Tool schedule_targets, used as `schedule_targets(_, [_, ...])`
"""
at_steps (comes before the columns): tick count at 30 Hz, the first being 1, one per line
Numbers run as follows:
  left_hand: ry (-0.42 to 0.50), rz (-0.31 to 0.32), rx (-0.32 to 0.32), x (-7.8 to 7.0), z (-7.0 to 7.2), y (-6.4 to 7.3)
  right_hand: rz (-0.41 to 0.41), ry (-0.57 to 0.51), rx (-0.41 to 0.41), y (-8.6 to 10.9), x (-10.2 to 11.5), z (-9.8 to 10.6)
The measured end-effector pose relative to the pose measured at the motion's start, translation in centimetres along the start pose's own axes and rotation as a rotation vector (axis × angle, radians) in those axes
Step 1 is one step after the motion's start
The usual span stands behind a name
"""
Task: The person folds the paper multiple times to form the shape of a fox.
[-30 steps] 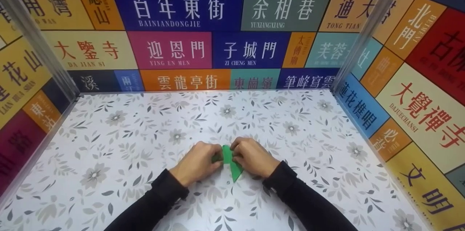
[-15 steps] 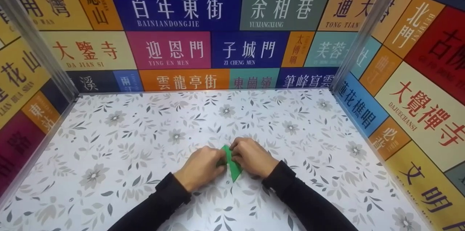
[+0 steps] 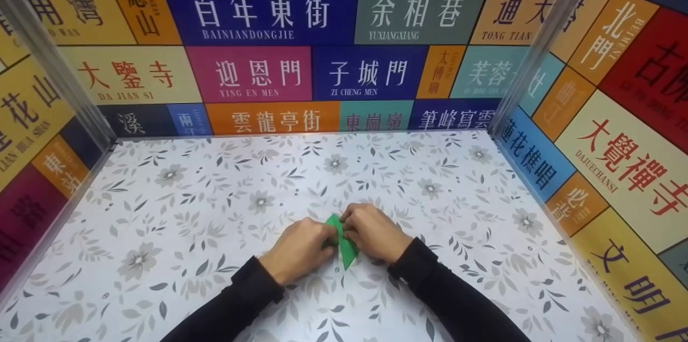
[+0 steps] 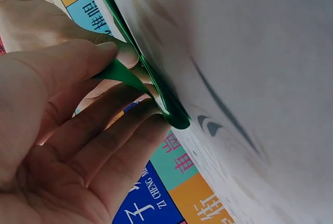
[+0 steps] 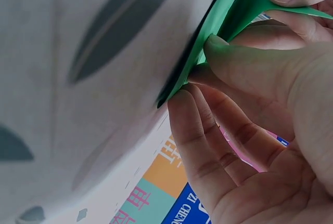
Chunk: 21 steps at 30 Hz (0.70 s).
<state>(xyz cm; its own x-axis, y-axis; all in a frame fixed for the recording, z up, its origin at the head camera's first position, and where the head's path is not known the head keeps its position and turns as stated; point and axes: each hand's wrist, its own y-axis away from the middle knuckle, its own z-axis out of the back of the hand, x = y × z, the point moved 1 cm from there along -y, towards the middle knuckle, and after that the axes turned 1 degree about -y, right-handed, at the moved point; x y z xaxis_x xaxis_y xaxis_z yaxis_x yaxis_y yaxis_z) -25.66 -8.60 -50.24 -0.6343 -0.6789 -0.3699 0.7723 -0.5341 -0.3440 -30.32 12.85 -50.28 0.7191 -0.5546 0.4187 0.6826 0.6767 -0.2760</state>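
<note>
A small piece of green paper (image 3: 348, 252) lies between both hands on the table, part of it folded up. My left hand (image 3: 302, 245) pinches a raised flap; in the left wrist view its thumb lies on top of the green paper (image 4: 127, 77), which curves over in a fold. From the other side my right hand (image 3: 376, 232) holds the paper. In the right wrist view its thumb presses the green paper (image 5: 210, 26) near the edge, fingers beside the lower tip. Fingers hide much of the paper in the head view.
The table (image 3: 215, 180) has a white cover printed with grey flowers and leaves. Behind it rises a wall of coloured panels (image 3: 258, 14) with lettering, and similar side panels (image 3: 618, 164) stand left and right. Clear strips (image 3: 543, 41) run up the corners.
My left hand has shifted slightly right and toward the body, bringing the flap over toward the right hand. Less green shows between the hands. The right hand stays nearly still.
</note>
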Motion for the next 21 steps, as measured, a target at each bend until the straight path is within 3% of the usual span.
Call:
schedule_targets(12, [0.037,-0.010,0.051,0.30,-0.13,0.02,0.003,-0.011,-0.005,0.04,0.21,0.03])
schedule_targets(21, [-0.001,-0.026,0.060,0.35,-0.04,0.00,-0.015,0.000,0.006,0.02,0.24,0.00])
